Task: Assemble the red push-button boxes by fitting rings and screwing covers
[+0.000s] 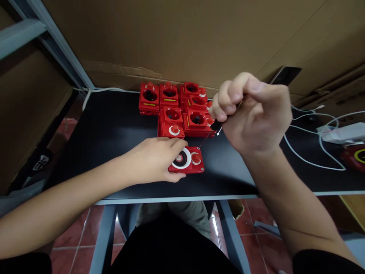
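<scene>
Work stood at one red unit (188, 160) near the desk (114, 129) front edge: the left hand (155, 160) clamped it flat, and the right hand (251, 110), fisted round a screwdriver (212, 131), set the tip at its far corner. Behind that unit sat about six like units (178, 106), clustered, seemingly awaiting the same.

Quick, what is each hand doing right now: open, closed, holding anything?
Left hand: closed on the red unit, holding it on the black table.
Right hand: closed in a fist around a screwdriver, tip at the red unit.
</scene>
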`<state>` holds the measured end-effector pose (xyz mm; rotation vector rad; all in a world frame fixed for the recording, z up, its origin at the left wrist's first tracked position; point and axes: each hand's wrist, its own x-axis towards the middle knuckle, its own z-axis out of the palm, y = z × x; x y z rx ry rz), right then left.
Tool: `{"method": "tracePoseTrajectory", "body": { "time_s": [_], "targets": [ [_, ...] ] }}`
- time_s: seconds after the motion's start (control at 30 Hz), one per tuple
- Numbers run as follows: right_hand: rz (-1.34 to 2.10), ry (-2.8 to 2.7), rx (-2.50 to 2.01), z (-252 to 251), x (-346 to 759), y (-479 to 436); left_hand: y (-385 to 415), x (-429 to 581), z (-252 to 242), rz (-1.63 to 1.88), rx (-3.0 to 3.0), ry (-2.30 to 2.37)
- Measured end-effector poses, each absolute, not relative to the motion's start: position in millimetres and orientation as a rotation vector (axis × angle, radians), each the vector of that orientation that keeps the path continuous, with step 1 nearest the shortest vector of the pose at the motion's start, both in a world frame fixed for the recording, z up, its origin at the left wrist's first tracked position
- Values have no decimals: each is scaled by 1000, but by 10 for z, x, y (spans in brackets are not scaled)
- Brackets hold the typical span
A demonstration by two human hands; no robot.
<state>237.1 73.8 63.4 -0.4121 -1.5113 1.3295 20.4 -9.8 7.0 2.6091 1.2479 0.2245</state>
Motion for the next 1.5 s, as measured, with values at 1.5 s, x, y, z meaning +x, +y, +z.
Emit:
{"method": "tracePoseTrajectory", "body": {
  "time_s": [1.5],
  "targets": [
    [1516,-1499,-387,545,2383,423,-87,174,69,221,2627,1225]
  ]
}}
